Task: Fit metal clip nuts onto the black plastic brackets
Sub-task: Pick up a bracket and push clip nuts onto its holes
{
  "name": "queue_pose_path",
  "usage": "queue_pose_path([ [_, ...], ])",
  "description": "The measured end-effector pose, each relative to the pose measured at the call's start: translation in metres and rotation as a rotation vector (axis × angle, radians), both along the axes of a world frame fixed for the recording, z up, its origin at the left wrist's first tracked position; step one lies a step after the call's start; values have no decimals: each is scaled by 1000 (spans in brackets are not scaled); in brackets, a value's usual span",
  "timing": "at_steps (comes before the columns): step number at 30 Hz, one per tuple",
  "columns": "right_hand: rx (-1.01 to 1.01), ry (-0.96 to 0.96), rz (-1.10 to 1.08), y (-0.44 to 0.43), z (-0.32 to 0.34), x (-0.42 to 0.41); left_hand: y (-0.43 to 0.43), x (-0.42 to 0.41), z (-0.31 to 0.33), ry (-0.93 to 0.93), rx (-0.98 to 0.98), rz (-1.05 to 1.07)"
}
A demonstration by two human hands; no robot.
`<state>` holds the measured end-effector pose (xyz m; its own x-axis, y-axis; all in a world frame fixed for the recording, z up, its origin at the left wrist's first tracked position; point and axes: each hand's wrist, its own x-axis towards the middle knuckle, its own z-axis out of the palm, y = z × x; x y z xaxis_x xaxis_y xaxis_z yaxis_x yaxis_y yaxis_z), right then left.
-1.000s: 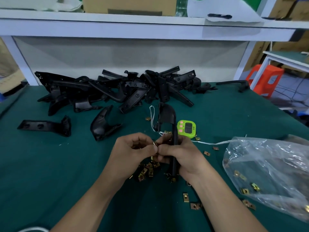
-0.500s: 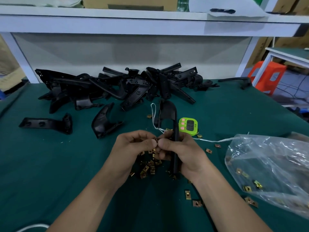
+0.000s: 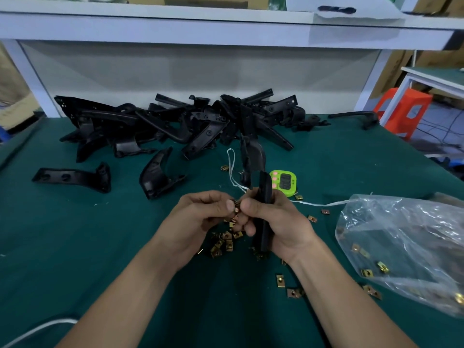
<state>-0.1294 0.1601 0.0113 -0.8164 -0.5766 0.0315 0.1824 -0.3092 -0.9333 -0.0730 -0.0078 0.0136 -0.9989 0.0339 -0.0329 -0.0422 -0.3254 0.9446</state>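
Single wide-angle view, worn on the head. Faces forward and down across the table (image 3: pixel 75 247), from its near edge toward the far edge and the shelf (image 3: pixel 175 26) above. Sits close over both forearms: left hand (image 3: pixel 198 217) and right hand (image 3: pixel 281 222) mid-frame, heaped brackets (image 3: pixel 175 126) well beyond, along the far edge.

left hand (image 3: pixel 200 217) pinches clip nut (image 3: pixel 236 209) | right hand (image 3: pixel 276 222) grips black bracket (image 3: pixel 263 197) | green table (image 3: pixel 100 247)
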Motion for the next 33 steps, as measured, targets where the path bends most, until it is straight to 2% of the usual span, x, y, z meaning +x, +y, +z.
queue_pose_path([
  [8,-3,-38,39,2,-3,-1,2,0,-2,18,-1,0],
  [12,37,-28,-44,-2,-4,-2,5,-3,-8,29,-72,63],
  [17,196,150,-248,-5,-12,-6,8,-7,-13,89,-326,168],
  [20,317,272,-267,-5,-12,-7,7,-9,-16,100,-435,195],
  [23,414,291,-305,-4,-11,-7,9,-9,-18,92,-577,303],
  [24,487,313,-358,-3,-12,-8,8,-10,-20,64,-635,353],
  [27,850,549,-494,8,-16,-16,-4,-9,-21,-15,-922,444],
  [30,933,611,-423,12,-17,-17,-7,-6,-21,23,-1245,467],
  [33,1019,610,-284,12,-15,-17,-4,-4,-23,121,-1328,490],
])
